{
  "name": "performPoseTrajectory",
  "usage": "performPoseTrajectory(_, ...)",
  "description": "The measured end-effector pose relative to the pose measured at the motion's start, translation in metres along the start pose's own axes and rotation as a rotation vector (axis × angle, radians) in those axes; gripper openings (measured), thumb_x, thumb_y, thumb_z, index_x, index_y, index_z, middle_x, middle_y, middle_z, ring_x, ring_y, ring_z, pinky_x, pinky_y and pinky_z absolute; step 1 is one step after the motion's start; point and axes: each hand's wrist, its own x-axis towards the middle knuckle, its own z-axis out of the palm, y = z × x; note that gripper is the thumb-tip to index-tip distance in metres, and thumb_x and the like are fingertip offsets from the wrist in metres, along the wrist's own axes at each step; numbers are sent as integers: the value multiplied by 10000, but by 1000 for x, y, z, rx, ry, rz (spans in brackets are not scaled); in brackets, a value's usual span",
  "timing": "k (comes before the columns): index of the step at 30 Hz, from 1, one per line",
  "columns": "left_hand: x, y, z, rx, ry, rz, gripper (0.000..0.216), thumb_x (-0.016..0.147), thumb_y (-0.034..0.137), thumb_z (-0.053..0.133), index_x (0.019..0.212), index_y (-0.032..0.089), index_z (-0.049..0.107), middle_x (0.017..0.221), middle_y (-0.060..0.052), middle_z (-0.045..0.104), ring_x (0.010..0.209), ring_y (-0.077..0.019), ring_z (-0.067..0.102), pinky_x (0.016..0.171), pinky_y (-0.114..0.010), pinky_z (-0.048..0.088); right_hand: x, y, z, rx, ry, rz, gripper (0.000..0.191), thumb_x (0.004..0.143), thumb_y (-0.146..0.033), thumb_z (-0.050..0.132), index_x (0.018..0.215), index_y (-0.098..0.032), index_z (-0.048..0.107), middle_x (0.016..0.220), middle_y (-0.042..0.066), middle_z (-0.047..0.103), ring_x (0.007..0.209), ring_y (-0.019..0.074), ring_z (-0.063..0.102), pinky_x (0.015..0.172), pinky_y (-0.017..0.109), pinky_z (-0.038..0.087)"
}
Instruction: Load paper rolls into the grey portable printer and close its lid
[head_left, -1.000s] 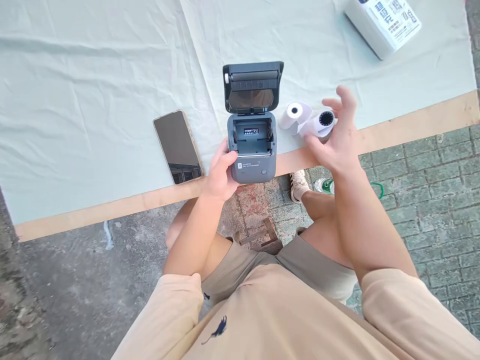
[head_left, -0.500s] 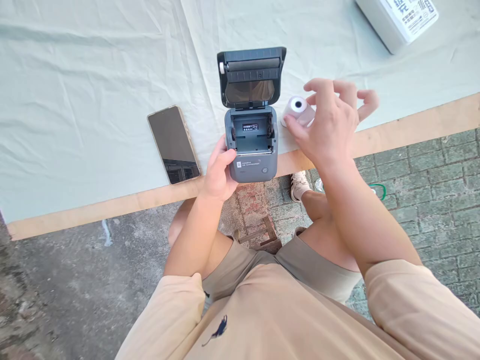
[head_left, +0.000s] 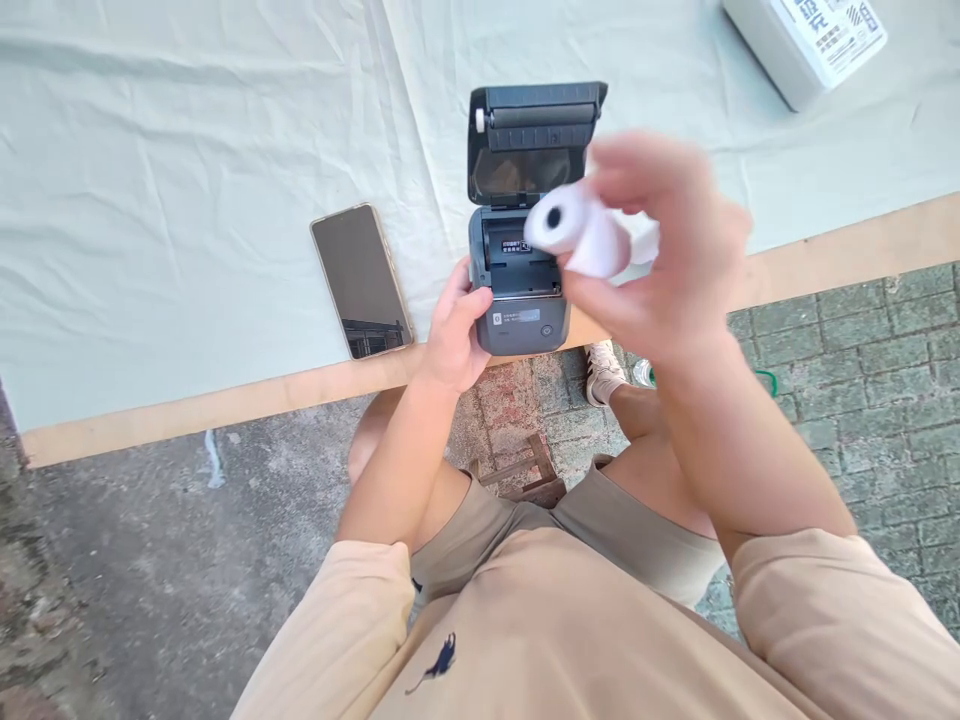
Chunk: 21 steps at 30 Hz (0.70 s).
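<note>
A dark grey label printer (head_left: 525,325) stands at the table's front edge with its black lid (head_left: 536,140) swung up, and its paper bay shows bare inside. My left hand (head_left: 457,335) grips the printer's left side, the thumb on its front rim. In my right hand (head_left: 667,260), pinched between thumb and fingers, is a small white paper roll (head_left: 577,230) with a dark core hole. The roll hangs over the right part of the bay, blurred by motion, its loose end curling toward my palm.
A phone (head_left: 360,280) with a dark screen lies left of the printer. At the back right sits a white box (head_left: 806,50) with a printed label. The table (head_left: 187,200) wears a pale cloth; its bare wooden edge (head_left: 187,400) runs along the front. Below are my legs and a small wooden stool (head_left: 536,475).
My right hand has lifted the paper roll off the cloth and carried it left, over the printer. The printer, held by my left hand, appears slightly further right in view, as does the phone.
</note>
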Motion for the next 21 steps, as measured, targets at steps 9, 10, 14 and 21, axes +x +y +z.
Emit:
performPoseTrajectory(9,1,-10,-2,24,-27,103,355,871,474,775,1139,267,668,977,-14,753,1499,-292,525,1149,-414,554,12,-6,21,-246,-267,-5,194,987,-144,518,1049,-282,640,1112,12,789,1077,246,719,1032,466,438)
performPoseTrajectory(10,1,-10,-2,25,-28,104,352,866,475,780,1124,264,667,957,-11,752,1492,-289,534,1155,-416,550,10,-2,22,-231,-254,-47,188,1012,-157,513,1019,-278,656,1102,4,795,1126,245,715,1033,470,428)
performPoseTrajectory(14,1,-7,-2,40,-34,70,376,864,484,768,1131,251,643,1021,-27,770,1414,-294,608,1118,-443,575,1,10,26,-212,-103,-195,291,1094,-305,498,936,-291,741,1047,-22,815,1170,244,703,975,490,418)
performPoseTrajectory(21,4,-5,-5,39,-127,77,514,862,568,745,1221,228,604,1286,-87,733,1412,-320,603,1063,-424,594,-17,9,33,-175,22,-367,317,1096,-369,504,949,-324,782,913,-23,794,1044,244,704,890,491,427)
